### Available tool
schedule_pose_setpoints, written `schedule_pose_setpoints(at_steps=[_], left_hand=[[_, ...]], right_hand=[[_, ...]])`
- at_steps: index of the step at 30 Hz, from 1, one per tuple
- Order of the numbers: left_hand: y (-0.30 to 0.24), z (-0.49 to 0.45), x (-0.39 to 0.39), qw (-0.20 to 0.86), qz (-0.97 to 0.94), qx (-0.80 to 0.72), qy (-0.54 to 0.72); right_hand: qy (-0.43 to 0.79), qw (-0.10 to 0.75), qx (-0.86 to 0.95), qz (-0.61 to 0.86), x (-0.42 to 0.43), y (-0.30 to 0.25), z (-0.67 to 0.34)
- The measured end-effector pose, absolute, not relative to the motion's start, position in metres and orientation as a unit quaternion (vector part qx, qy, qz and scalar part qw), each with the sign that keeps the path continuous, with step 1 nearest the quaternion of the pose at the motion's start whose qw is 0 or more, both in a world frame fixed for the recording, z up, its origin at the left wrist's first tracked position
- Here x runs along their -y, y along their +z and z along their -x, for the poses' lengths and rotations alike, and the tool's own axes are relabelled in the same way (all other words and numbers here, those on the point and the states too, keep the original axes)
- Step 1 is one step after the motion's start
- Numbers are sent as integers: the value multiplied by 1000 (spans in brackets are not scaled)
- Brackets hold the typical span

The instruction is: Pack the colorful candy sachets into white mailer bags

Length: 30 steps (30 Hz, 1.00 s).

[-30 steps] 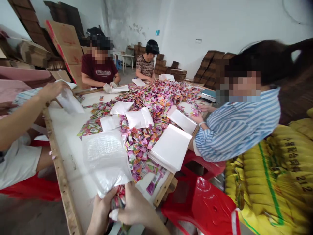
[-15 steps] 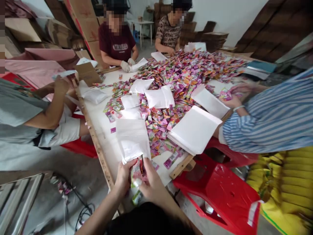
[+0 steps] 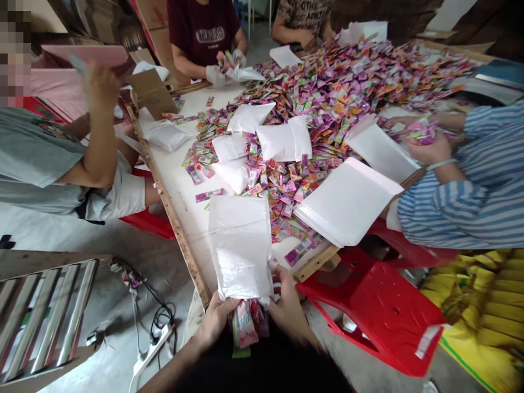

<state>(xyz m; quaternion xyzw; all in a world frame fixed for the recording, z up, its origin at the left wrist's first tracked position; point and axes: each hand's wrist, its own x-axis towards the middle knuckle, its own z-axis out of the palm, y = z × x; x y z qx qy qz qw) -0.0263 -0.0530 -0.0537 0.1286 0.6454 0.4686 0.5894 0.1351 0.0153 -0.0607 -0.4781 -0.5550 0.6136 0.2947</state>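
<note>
A white padded mailer bag [image 3: 240, 240] lies in front of me with its mouth towards my body. Several pink and green snack sachets [image 3: 246, 323] stick out of that mouth, their far ends hidden inside. My left hand [image 3: 216, 323] is closed on the left corner of the mouth, thumb on top, beside the sachets. At the right edge my right hand [image 3: 290, 305] grips the bag, with its fingers curled along the side. A loose purple sachet [image 3: 298, 251] rests on the table to the right.
A heap of sachets [image 3: 339, 93] covers the table [image 3: 164, 164]. Filled white bags [image 3: 284, 140] and a stack of flat bags [image 3: 347, 202] lie around it. Co-workers sit left, right and opposite. A red stool [image 3: 380, 300] stands right; a power strip [image 3: 153, 349] lies on the floor.
Both my hands have moved from the sachets to the bag's mouth, and the sachets now sit partly inside it. My view has tilted down. The gloved co-worker now holds sachets.
</note>
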Motion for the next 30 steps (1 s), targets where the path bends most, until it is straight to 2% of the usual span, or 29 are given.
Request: schedule_pose_setpoints(at_steps=[2, 7, 10, 13, 16, 19, 22, 30], left_hand=[[-49, 35, 63, 615, -162, -645, 424], [-33, 64, 74, 586, -364, -659, 300], [-36, 76, 84, 492, -498, -686, 199], [-48, 82, 103, 363, -639, -656, 170], [-52, 84, 115, 354, -721, -575, 153], [-34, 86, 100, 410, -716, -552, 123], [-3, 91, 65, 462, -659, -574, 149], [75, 106, -10, 514, -489, -637, 301]], right_hand=[[655, 250, 538, 468, -13, -66, -136], [659, 243, 535, 470, -13, -65, -140], [636, 241, 561, 472, -11, -63, -149], [610, 221, 609, 456, 1, -70, -162], [594, 199, 649, 432, 17, -80, -173], [615, 181, 633, 433, 16, -77, -175], [644, 173, 612, 425, -10, -48, -167], [637, 344, 573, 382, -90, 66, -130]])
